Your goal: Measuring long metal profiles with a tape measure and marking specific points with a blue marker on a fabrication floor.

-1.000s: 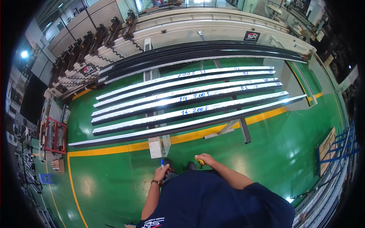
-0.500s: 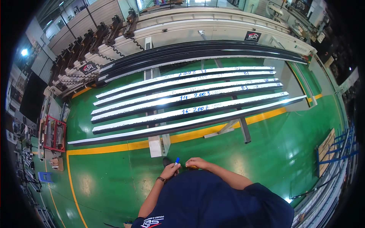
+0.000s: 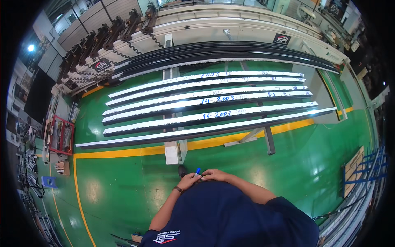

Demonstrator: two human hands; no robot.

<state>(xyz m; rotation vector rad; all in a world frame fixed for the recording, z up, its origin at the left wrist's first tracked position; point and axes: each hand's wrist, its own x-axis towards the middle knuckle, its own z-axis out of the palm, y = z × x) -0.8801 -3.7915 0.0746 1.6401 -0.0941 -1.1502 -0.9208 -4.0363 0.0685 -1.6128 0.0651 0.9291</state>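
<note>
Close in front of my body, my left hand (image 3: 190, 180) is closed round a marker (image 3: 198, 171) whose blue end points up and away. My right hand (image 3: 216, 175) meets it at the waist, its fingers bent inward and closed; whatever they hold is hidden. Past my hands, several long dark profiles with white film on top lie side by side across supports. Blue handwriting runs along some of them. The nearest profile (image 3: 197, 131) is the longest of these, and neither hand touches it.
Black profiles (image 3: 222, 53) lie behind the white-topped ones, before a long pale machine (image 3: 255, 35). Support legs (image 3: 173, 153) and a dark bar (image 3: 269, 142) jut toward me. A red-framed cart (image 3: 61, 136) stands left; a blue rack (image 3: 364, 168) stands right.
My hands have drawn together, the left moving right with the marker. An orange-yellow thing seen at my right hand earlier is now hidden. The view has shifted slightly.
</note>
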